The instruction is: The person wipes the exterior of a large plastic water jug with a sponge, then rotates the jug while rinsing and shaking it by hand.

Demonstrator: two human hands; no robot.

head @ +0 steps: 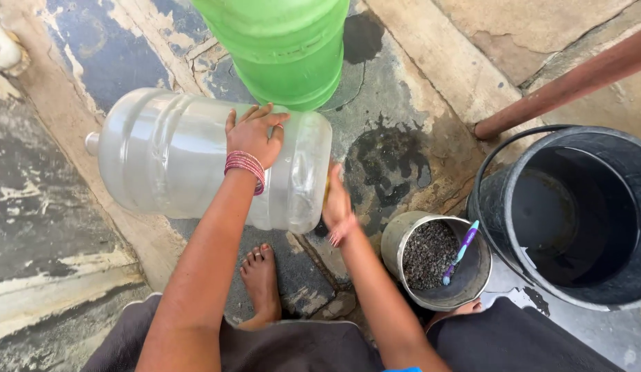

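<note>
While the clear water jug [176, 158] lies on its side across the stone floor [403, 138], both hands are on it. Head view, only one here. Jug's neck and cap point to the left edge of the floor, its base faces right, toward the middle. Looks empty or near empty, can't tell for sure.

Left hand [255, 134] lies flat on top of the jug near its base end, fingers spread and pressing down, palm on the plastic, not wrapped round anything. Pink bangles [246, 165] sit at that wrist. Right hand [336, 203] is against the jug's base, at its lower right rim; it's blurred, so can't tell if the fingers grip sth or just push on the plastic. Hands are apart, one on top, one at the end.

Green jug [286, 48] stands upright just behind the clear one, at the top edge of the floor, v. close to it, touching or not I can't tell. Small metal pot [403, 238] sits near the right hand, to its right, w/ dark grit inside and a purple-and-teal toothbrush [461, 251] leaning on its rim. Black bucket [575, 213] w/ wire handle stands just beside the pot, at the right edge. Bare foot [260, 282] rests on the floor below the jug, between the arms.
</note>
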